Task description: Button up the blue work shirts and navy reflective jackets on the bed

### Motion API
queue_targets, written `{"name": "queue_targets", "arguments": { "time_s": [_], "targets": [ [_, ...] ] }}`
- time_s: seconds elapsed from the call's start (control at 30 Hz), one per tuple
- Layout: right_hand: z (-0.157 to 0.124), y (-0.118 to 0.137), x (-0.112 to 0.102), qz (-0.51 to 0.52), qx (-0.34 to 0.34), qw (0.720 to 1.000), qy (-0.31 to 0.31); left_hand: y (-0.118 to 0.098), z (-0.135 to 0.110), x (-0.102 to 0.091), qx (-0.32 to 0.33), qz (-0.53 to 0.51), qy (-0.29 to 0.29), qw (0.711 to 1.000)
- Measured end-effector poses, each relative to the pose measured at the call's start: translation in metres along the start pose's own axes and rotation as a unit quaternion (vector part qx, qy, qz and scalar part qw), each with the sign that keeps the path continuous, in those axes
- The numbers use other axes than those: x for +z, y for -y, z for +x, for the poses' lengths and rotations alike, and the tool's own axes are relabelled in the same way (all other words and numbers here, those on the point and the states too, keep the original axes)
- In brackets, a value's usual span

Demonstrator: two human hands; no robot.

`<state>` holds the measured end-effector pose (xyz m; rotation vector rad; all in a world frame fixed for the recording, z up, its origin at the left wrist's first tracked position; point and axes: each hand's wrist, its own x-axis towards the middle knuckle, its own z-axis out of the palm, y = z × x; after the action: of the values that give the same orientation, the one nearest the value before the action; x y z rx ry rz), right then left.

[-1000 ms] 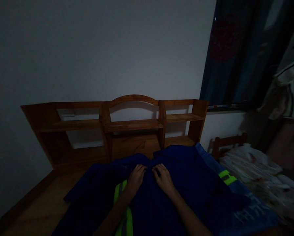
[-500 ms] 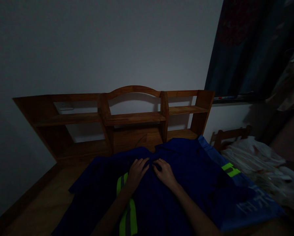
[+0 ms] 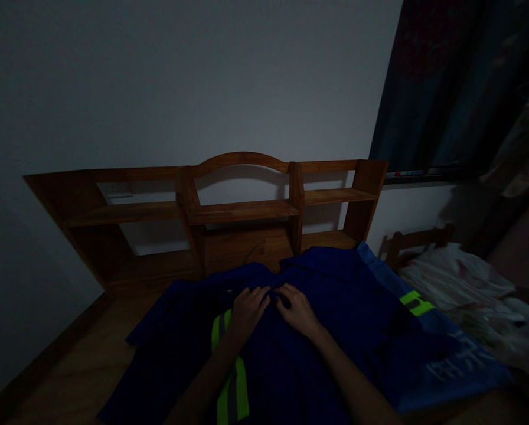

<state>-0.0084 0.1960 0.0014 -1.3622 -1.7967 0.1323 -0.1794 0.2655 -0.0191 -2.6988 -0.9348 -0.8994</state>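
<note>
A dark blue work jacket [image 3: 330, 319] lies spread out before me, with a yellow-green and grey reflective strip [image 3: 232, 386] on its left part. My left hand [image 3: 247, 311] is at the jacket's middle near its far edge, its bent fingers closed on the cloth. Close beside it, my right hand [image 3: 297, 311] has thumb and fingers curled together, pinching the same front area. The fingertips of both hands almost meet. Dim light hides what detail of the jacket lies between them.
Behind the jacket stands a wooden shelf unit [image 3: 242, 211] against the white wall. A lighter blue printed cloth or bag [image 3: 459, 378] lies at the right. Beyond it are a wooden chair [image 3: 417, 237] and white plastic bags [image 3: 459, 277]. Bare wooden tabletop [image 3: 78, 360] shows at left.
My left hand's fingers have shifted slightly and bent more on the cloth. My right hand stays nearly in place, and the view has moved very slightly.
</note>
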Motion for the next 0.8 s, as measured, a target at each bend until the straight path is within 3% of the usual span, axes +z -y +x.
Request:
{"name": "queue_targets", "arguments": {
  "time_s": [0.37, 0.8],
  "targets": [
    [-0.0015, -0.0062, -0.0014, -0.091, 0.044, 0.993, -0.061, -0.0055, 0.0024, -0.0013, 0.045, -0.029, 0.01, 0.999],
    [-0.0014, -0.0101, 0.005, -0.076, 0.011, 0.996, -0.047, -0.0068, 0.0009, -0.0027, 0.025, -0.043, 0.018, 0.999]
  ]
}}
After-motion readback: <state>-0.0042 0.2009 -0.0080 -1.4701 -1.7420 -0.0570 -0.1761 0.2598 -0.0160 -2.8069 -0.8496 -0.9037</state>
